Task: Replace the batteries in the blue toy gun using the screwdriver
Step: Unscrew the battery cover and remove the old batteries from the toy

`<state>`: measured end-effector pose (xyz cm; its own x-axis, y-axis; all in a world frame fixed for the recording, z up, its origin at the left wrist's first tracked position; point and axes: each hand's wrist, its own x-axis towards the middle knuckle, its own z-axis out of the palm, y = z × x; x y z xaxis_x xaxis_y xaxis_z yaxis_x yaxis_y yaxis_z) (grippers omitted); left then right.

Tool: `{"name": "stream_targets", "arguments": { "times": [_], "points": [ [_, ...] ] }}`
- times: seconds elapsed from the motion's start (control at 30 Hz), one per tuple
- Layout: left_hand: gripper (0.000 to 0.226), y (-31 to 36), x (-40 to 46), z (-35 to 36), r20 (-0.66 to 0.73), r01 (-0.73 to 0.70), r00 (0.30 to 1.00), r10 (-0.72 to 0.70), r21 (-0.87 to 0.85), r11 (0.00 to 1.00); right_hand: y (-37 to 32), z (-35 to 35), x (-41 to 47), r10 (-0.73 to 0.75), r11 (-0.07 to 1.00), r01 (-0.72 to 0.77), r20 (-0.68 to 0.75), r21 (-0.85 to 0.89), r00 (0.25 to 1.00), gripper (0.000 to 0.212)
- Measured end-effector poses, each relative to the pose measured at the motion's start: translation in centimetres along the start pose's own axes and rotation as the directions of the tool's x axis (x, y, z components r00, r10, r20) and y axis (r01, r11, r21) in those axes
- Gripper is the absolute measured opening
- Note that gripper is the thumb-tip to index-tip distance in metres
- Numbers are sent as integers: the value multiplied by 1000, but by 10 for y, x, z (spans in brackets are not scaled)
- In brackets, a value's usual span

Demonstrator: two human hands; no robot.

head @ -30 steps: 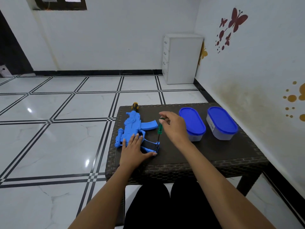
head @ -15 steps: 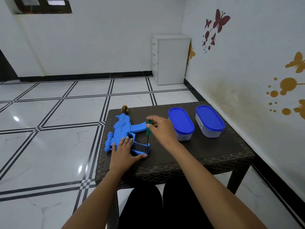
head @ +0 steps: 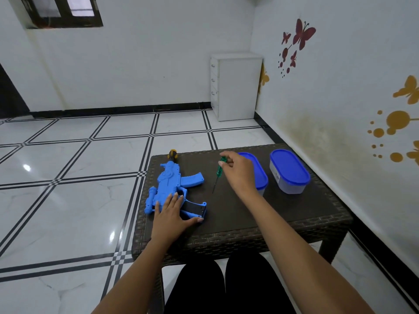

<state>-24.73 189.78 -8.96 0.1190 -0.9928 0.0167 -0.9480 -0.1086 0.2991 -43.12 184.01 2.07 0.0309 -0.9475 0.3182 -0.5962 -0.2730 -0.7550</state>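
Nearest you, at the front edge of the wicker table (head: 294,214), your left hand (head: 170,214) lies flat with straight fingers on the rear end of the blue toy gun (head: 169,186), pressing it down rather than gripping it. That gun lies on its side at the left of the tabletop, its muzzle pointing away from you and its curved magazine sticking out to the right. A dark panel shows just by your thumb; whether that is the battery cover, and whether it is screwed shut, I cannot tell.

Further in, your right hand (head: 240,173) pinches the green handle of the screwdriver (head: 218,172) at its top between curled fingertips, the thin shaft slanting down toward the table, well to the right of the gun and apart from it.

Beyond your right hand stand two blue-lidded tubs (head: 289,171), both closed; their contents are hidden. By the gun's muzzle, at the far edge, lies a yellow-and-black object too small to identify.

Judging by this, you are early on: tool in hand, gun steadied, no batteries visible, so opening, swapping and closing are all yet to do
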Motion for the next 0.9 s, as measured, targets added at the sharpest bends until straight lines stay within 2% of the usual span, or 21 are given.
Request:
{"name": "stream_targets", "arguments": {
  "times": [0.2, 0.27, 0.33, 0.47, 0.57, 0.67, 0.73, 0.83, 0.9],
  "points": [
    [144, 1, -1, -2, 26, -2, 1000, 3, -12, 1000, 11, 9, -10, 7, 1000, -6, -45, 6, 999, 30],
    [127, 2, -1, -3, 49, 20, 999, -18, -31, 999, 11, 8, -10, 0, 1000, 0, -44, 8, 999, 29],
    [113, 1, -2, -1, 39, 109, 993, -108, -41, 993, 12, 7, -9, 1, 1000, -1, -29, -2, 1000, 29],
    [118, -11, -3, -5, 46, 355, 935, -353, -169, 919, 19, 4, -9, 20, 999, -20, -1, -28, 1000, 30],
    [123, -26, 2, -17, 99, 448, 893, -440, -310, 839, 24, 1, -12, 31, 998, -30, 12, -47, 999, 30],
    [118, -27, 5, -23, 90, 443, 894, -439, -335, 832, 29, -2, -14, 28, 996, -27, 15, -82, 999, 30],
    [114, -24, 6, -23, 65, 418, 899, -434, -422, 804, 31, -6, -16, 23, 994, -19, 29, -109, 999, 31],
    [107, -17, 5, -30, -30, 298, 931, -365, -516, 803, 35, -12, -18, 5, 990, 1, 45, -141, 999, 31],
    [101, -8, 11, -42, -152, 182, 944, -293, -502, 846, 39, -16, -21, 2, 987, 7, 54, -163, 999, 31]
  ]
}}
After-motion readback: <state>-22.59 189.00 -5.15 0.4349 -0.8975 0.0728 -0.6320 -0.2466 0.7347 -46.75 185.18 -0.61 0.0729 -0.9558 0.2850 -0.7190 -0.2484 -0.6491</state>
